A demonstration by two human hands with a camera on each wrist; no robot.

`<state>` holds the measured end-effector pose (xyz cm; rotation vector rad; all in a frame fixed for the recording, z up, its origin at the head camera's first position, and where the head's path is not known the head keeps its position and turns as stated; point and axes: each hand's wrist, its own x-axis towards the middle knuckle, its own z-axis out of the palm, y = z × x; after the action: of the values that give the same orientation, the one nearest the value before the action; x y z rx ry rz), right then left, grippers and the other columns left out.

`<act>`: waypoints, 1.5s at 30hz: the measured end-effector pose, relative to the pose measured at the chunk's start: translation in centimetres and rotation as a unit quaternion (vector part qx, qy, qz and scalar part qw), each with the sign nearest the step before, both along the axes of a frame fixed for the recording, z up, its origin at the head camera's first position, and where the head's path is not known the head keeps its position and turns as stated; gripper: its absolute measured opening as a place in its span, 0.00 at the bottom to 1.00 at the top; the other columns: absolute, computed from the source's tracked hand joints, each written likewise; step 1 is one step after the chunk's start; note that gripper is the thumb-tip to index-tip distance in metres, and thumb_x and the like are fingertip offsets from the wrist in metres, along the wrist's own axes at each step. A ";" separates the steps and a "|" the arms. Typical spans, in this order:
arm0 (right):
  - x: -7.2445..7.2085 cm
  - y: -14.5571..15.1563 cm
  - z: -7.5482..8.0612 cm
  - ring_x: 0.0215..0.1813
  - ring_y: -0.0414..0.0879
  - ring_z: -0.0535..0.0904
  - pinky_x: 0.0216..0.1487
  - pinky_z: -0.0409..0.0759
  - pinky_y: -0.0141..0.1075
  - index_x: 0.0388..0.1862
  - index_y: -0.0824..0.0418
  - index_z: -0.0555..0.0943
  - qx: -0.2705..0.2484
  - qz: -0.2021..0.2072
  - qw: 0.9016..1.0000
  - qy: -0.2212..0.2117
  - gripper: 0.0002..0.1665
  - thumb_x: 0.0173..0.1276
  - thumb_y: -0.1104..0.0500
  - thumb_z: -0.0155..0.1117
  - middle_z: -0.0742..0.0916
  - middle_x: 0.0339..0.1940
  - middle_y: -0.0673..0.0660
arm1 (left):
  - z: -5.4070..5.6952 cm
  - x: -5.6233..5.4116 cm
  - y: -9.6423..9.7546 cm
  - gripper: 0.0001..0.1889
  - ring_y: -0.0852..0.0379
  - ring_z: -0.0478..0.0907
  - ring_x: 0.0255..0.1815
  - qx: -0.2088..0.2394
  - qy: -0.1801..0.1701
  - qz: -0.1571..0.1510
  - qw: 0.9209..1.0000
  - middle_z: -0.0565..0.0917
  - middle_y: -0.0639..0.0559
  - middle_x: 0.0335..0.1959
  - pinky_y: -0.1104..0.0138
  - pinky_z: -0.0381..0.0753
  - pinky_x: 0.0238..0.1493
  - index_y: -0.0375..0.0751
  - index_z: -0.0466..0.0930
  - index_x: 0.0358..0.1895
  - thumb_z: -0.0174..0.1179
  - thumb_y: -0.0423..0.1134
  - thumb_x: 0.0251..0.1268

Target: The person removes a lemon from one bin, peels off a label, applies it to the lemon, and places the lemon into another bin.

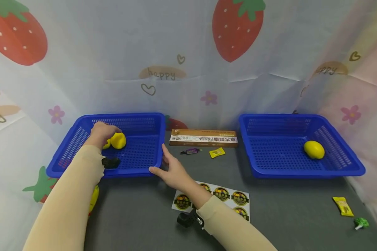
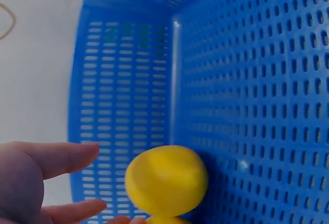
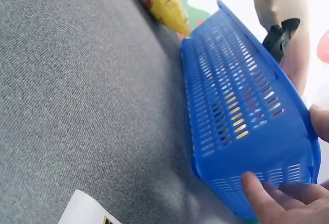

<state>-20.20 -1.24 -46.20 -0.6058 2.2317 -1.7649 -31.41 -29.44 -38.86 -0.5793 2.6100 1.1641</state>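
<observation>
Two yellow lemon-like fruits [image 1: 118,140] lie at the left of the left blue basket [image 1: 141,148]. Over that basket, my left hand [image 1: 101,135] reaches in beside them. In the left wrist view its thumb and fingers are apart, next to one yellow fruit [image 2: 167,180]; the second is mostly cut off below. My right hand [image 1: 175,170] grips the same basket at its front right corner. From the right wrist view, the thumb is at the rim and the other fingers lie against the outer wall [image 3: 247,131].
Right of centre stands another blue basket [image 1: 276,170] holding a lemon [image 1: 314,150]. Between the baskets lie a pasta box [image 1: 204,138], a purple candy [image 1: 191,151] and a yellow packet [image 1: 217,152]. A sticker sheet [image 1: 238,198] lies under my right forearm. A yellow packet [image 1: 343,206] and toy broccoli [image 1: 361,223] lie at right.
</observation>
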 end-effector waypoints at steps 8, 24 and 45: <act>-0.1 0.0 -0.1 0.77 0.53 0.67 0.74 0.68 0.53 0.84 0.55 0.39 -0.021 0.005 1.000 -0.001 0.54 0.74 0.54 0.65 0.68 0.79 0.61 | -1.1 -0.4 1.3 0.37 0.34 0.71 0.60 -0.047 -0.024 -0.064 0.997 0.68 0.28 0.62 0.46 0.75 0.67 0.17 0.59 0.68 0.58 0.45 0.70; 0.0 -0.1 0.1 0.74 0.57 0.71 0.73 0.70 0.53 0.84 0.59 0.41 -0.018 0.011 1.000 0.011 0.54 0.74 0.53 0.66 0.71 0.76 0.64 | -2.0 -1.0 2.4 0.31 0.34 0.76 0.55 -0.047 -0.077 -0.139 0.986 0.72 0.30 0.57 0.48 0.81 0.60 0.19 0.65 0.64 0.62 0.43 0.72; 0.3 0.0 0.7 0.75 0.53 0.70 0.72 0.71 0.47 0.84 0.60 0.40 0.010 -0.005 1.000 -0.011 0.55 0.74 0.51 0.65 0.69 0.78 0.61 | 2.2 1.1 4.0 0.42 0.34 0.68 0.69 0.150 0.004 -0.128 0.980 0.60 0.30 0.73 0.48 0.76 0.67 0.32 0.48 0.80 0.61 0.45 0.72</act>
<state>-19.93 -1.22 -45.46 -0.5700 2.2390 -1.7447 -30.32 -25.48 -36.68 -0.1719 2.3592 1.4325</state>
